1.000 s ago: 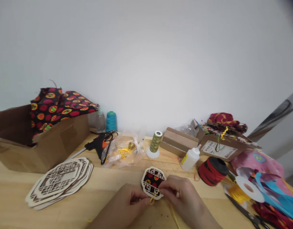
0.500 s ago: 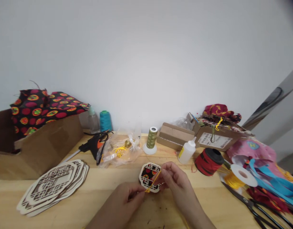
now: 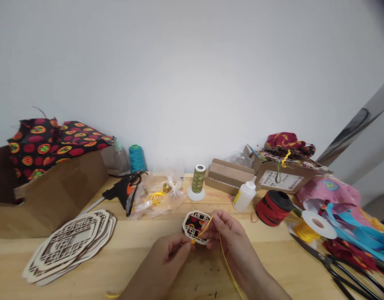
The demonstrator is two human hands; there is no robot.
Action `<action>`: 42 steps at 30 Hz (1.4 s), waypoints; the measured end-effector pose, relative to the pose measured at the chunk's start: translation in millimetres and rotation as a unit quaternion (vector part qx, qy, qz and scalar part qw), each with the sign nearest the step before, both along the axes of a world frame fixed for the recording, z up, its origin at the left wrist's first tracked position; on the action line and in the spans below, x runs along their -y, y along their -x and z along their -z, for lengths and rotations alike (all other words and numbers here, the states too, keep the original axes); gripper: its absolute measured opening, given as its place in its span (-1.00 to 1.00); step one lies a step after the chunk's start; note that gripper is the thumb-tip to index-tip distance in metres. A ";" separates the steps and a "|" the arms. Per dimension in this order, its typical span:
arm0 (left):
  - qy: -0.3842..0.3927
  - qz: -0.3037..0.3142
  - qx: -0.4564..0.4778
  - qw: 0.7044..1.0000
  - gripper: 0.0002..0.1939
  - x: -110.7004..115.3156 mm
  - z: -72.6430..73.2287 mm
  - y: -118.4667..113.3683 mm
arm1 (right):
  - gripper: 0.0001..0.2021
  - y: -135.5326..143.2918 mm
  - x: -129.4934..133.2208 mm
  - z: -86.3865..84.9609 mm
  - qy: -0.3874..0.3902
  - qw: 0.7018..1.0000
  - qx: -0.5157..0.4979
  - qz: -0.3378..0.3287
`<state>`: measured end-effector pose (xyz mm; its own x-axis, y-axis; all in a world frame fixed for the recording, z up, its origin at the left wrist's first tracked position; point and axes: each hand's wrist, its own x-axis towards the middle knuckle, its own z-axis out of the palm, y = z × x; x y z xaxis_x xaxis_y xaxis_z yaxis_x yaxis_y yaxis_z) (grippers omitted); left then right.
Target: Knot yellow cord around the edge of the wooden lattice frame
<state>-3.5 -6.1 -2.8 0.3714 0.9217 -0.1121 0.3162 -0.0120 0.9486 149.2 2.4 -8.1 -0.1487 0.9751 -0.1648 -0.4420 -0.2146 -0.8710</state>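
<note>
A small wooden lattice frame (image 3: 195, 217) backed with black and red patterned fabric lies in front of my hands at the centre. My left hand (image 3: 170, 254) pinches a yellow cord (image 3: 193, 241) at a knot by the frame's lower edge. Beside the frame's right side, my right hand (image 3: 231, 239) grips the same cord between thumb and fingers. One stretch of cord runs between both hands; another hangs from the right hand toward the bottom edge. Part of the frame is hidden by my right fingers.
Stacked lattice panels (image 3: 67, 246) lie left, near a cardboard box (image 3: 54, 191) and a glue gun (image 3: 120, 188). Behind stand a green thread spool (image 3: 198, 180) and a glue bottle (image 3: 244, 196). Red ribbon (image 3: 273, 208), a yellow cord spool (image 3: 317, 225) and scissors (image 3: 327, 260) are right.
The cord at my right hand now shows a long loose stretch hanging down. The knot by my left fingers sits slightly higher. A bit of yellow cord has appeared at the bottom left.
</note>
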 end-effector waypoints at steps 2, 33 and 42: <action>0.002 0.009 0.011 1.000 -0.74 0.0 -0.7 -0.2 | -0.80 0.1 -0.2 -0.9 -0.004 1.000 -0.012 -0.006; -0.011 -0.077 -0.002 0.997 -0.83 -0.5 7.9 0.1 | -0.81 -5.7 -2.7 1.0 0.100 0.984 -0.124 0.077; -0.045 -0.041 -0.009 0.998 -0.75 -0.1 4.5 -2.2 | -0.83 -9.1 -5.4 2.6 0.144 0.976 -0.135 0.093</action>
